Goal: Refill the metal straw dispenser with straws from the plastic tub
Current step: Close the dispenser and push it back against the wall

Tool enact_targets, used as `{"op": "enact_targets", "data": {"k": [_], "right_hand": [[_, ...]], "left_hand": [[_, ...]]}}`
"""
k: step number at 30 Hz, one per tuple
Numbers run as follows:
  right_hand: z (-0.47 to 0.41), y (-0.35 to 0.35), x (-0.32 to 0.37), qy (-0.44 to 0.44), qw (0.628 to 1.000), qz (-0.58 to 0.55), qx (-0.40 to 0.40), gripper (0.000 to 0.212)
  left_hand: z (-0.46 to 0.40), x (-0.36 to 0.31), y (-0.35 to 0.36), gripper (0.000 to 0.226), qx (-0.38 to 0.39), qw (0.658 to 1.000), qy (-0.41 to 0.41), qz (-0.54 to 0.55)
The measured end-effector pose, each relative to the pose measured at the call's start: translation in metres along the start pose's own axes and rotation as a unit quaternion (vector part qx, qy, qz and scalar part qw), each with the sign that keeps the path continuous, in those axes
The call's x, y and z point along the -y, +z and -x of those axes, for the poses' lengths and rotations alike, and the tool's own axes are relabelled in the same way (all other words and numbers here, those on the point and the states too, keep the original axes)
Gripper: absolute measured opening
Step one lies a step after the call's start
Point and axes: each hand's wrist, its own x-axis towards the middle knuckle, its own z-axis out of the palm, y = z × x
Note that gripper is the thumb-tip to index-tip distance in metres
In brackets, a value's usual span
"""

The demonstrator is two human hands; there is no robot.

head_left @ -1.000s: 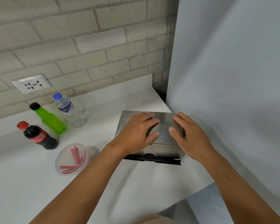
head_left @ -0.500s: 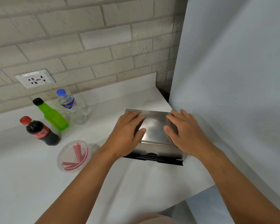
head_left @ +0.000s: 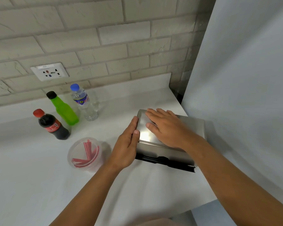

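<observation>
The metal straw dispenser [head_left: 192,126], a shiny steel box with a black slot along its front, sits on the white counter near the right wall. My right hand [head_left: 167,128] lies flat on its closed lid, fingers spread. My left hand [head_left: 128,144] is pressed edge-on against the dispenser's left side, fingers straight and together. To the left stands the round clear plastic tub [head_left: 85,152] with several red-and-white straws [head_left: 87,151] lying inside it.
A cola bottle [head_left: 51,125], a green bottle [head_left: 63,109] and a clear water bottle [head_left: 84,102] stand at the back left. A wall socket [head_left: 49,71] sits on the brick wall. A pale wall panel [head_left: 243,79] bounds the right; the counter edge runs at lower right.
My left hand slid off the lid to the dispenser's left side. My right hand moved leftward across the lid. The view shifted, so things sit further right.
</observation>
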Motion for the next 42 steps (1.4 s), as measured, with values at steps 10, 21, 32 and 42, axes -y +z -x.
{"op": "enact_targets", "data": {"k": [10,21,32,42], "right_hand": [[-0.002,0.005,0.0,0.007,1.0,-0.01,-0.021,0.058],[0.041,0.009,-0.019,0.072,0.989,-0.065,-0.109,0.045],[0.098,0.026,-0.032,0.288,0.892,-0.289,-0.196,0.084],[0.102,0.035,-0.046,0.245,0.899,-0.302,-0.201,0.088]], "left_hand": [[-0.002,0.002,-0.002,0.06,0.008,1.0,0.003,0.004],[-0.002,0.002,-0.006,0.055,0.009,1.0,-0.019,0.02],[0.006,-0.009,0.003,0.063,0.011,0.995,-0.08,0.051],[0.023,-0.015,0.008,0.057,-0.032,0.994,-0.099,0.034]]}}
